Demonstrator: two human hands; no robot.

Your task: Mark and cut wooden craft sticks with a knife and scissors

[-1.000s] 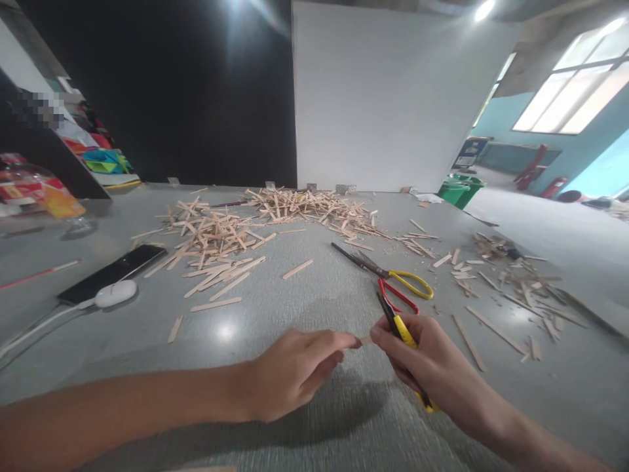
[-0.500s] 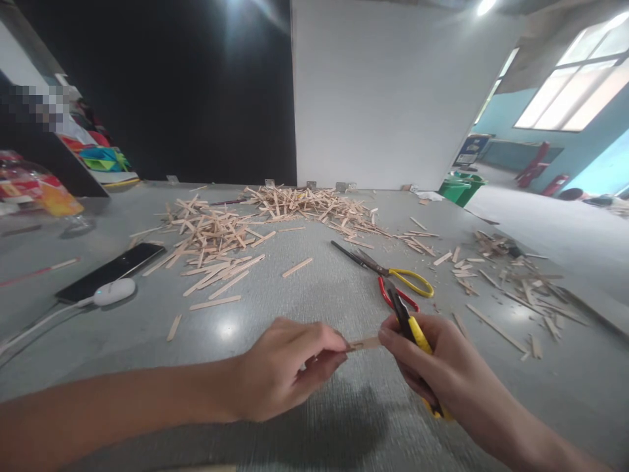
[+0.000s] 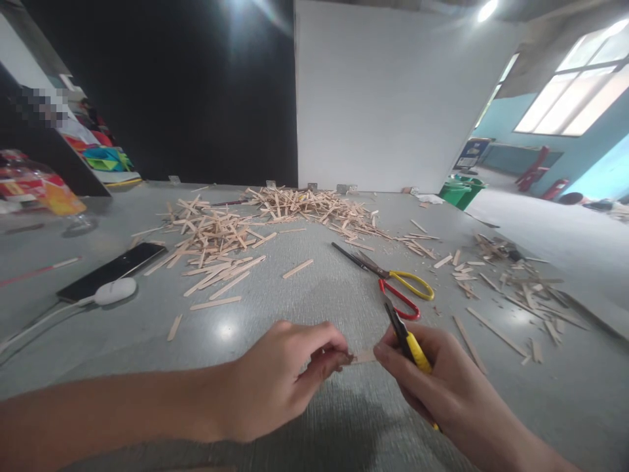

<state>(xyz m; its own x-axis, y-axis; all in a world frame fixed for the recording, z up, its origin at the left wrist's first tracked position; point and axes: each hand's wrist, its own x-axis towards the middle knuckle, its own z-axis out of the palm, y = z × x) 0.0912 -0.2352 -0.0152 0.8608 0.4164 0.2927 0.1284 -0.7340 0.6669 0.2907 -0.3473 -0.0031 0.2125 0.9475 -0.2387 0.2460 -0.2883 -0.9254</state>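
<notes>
Between my two hands a small, thin wooden stick (image 3: 364, 356) is held above the table. The fingertips of my left hand (image 3: 289, 370) pinch its left end, partly covering it. My right hand (image 3: 432, 373) is closed around a yellow and black utility knife (image 3: 417, 351), whose dark front end points up and away from me. The thumb and fingers of that same hand also grip the stick's right end. Just beyond the knife lie scissors (image 3: 376, 265) with one yellow and one red handle.
Heaps of wooden sticks (image 3: 211, 229) spread along the back of the grey table (image 3: 275, 295). More loose sticks and scraps (image 3: 528, 295) lie at right. To the left are a phone (image 3: 113, 269), a white charger (image 3: 115, 290) and drink bottles (image 3: 54, 190). Black and white panels stand behind.
Both hands and the stick have dropped slightly toward me. The right hand and knife have shifted a little left, uncovering more of the scissors' red handle and a stick on the right.
</notes>
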